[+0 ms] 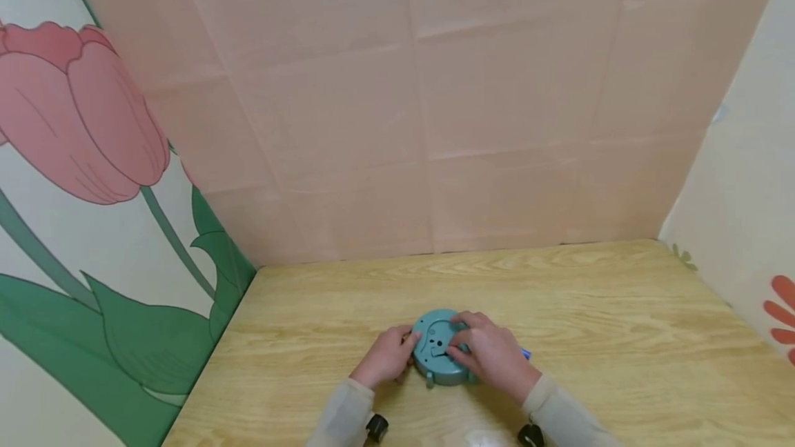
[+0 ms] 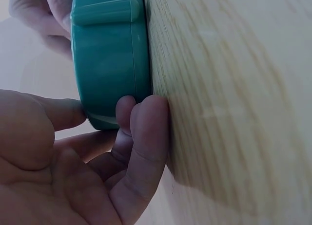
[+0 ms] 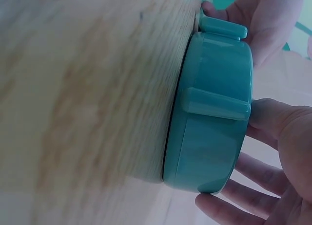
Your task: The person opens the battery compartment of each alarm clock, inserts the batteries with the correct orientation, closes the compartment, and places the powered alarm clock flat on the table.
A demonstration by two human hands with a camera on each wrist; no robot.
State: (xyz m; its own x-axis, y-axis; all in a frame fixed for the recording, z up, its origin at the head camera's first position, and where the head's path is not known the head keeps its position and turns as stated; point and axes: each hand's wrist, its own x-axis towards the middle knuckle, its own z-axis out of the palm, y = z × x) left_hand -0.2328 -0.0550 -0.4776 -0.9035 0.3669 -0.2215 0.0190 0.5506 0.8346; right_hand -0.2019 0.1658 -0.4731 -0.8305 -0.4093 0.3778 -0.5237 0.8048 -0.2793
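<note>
A round teal alarm clock point(image 1: 439, 324) lies on the wooden table with its back up, showing small dark holes, a recess and short feet on the rim. My left hand point(image 1: 386, 356) holds its left side, thumb on the upper edge and bent fingers point(image 2: 148, 132) low against the side wall. Over the right half of the back bends my right hand point(image 1: 497, 354), its thumb and forefinger at the recess. In the right wrist view, the right thumb point(image 3: 268, 114) touches the back's edge while other fingers spread past the rim. I cannot tell whether they pinch a small part.
A small blue object point(image 1: 526, 353) pokes out from behind my right hand on the table point(image 1: 323, 309). Pink sheeting point(image 1: 404, 123) rises at the table's far edge. A wall with painted tulips point(image 1: 112, 123) borders the left, a pale wall point(image 1: 751, 192) the right.
</note>
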